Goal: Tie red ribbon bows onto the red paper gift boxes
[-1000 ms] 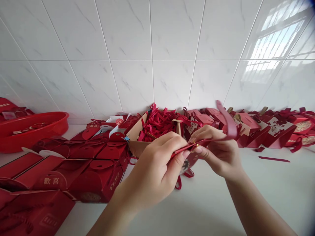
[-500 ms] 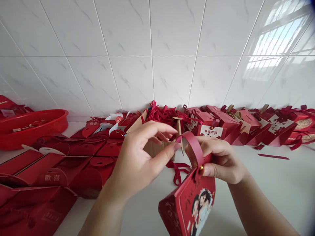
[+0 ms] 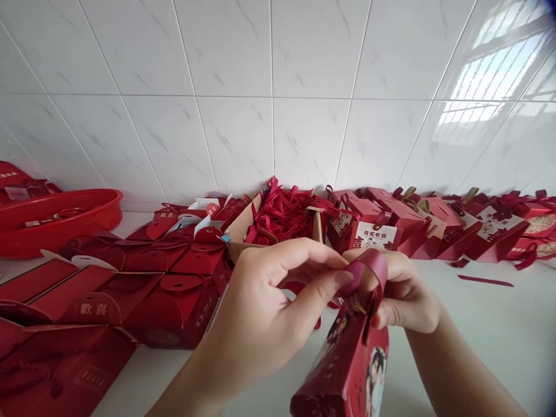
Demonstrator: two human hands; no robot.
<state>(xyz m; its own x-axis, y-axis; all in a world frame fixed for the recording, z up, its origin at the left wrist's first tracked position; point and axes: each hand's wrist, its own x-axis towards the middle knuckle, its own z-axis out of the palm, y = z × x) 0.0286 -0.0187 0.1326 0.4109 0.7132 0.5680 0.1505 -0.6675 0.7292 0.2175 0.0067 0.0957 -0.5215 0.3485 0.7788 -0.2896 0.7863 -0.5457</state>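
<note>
A red gift box [image 3: 336, 382] printed with a couple's picture hangs tilted in front of me, its lower end cut off by the picture's edge. A dark red ribbon [image 3: 377, 265] forms a loop at its top. Thumb and fingers of my left hand [image 3: 269, 307] are closed on the left side of this loop. My right hand [image 3: 408, 289] grips the top of the box by the ribbon's base; some of its fingers are hidden behind the loop.
Behind my hands stands an open cardboard box [image 3: 242, 229] full of red ribbons [image 3: 286, 211]. Red gift boxes [image 3: 174, 307] crowd the left, near a red plastic basin [image 3: 104, 217]. Finished-looking boxes with bows [image 3: 495, 231] line the tiled wall [image 3: 313, 139] at right. A loose ribbon strip [image 3: 485, 281] lies there.
My left hand has moved right and closed on the ribbon loop. The gift box has turned, showing more of its narrow side, and shifted slightly right in my right hand.
</note>
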